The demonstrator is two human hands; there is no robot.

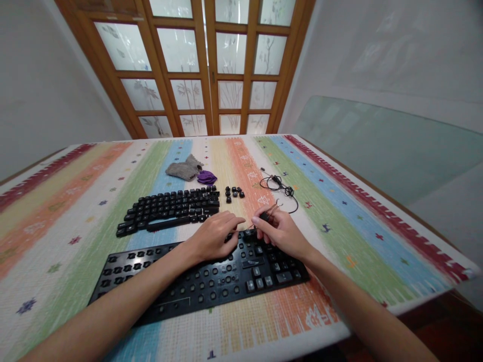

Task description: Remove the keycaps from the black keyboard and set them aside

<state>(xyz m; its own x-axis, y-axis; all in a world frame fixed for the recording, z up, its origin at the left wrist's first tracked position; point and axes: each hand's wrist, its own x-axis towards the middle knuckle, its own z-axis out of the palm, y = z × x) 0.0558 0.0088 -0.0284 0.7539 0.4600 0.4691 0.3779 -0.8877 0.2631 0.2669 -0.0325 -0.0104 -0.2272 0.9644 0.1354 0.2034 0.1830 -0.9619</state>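
Observation:
A black keyboard (pixel 206 286) lies in front of me. Its left and middle parts show bare switches, while keycaps still sit on its right end. My left hand (pixel 217 234) rests over its upper middle edge, index finger stretched out and thumb apart, holding nothing visible. Just above the upper right of the keyboard, my right hand (pixel 277 231) pinches a small black keycap (pixel 264 216). A thin copper-coloured wire piece (pixel 277 203) sticks up from the same hand; its lower part is hidden by the fingers.
Behind the keyboard, loose black keycaps (pixel 166 208) stand in rows, with several more in a small group (pixel 234 192). Farther back lie a grey cloth (pixel 183 170) and a purple cloth (pixel 207 177). A coiled black cable (pixel 277 183) lies to the right on the striped tablecloth (pixel 94 211).

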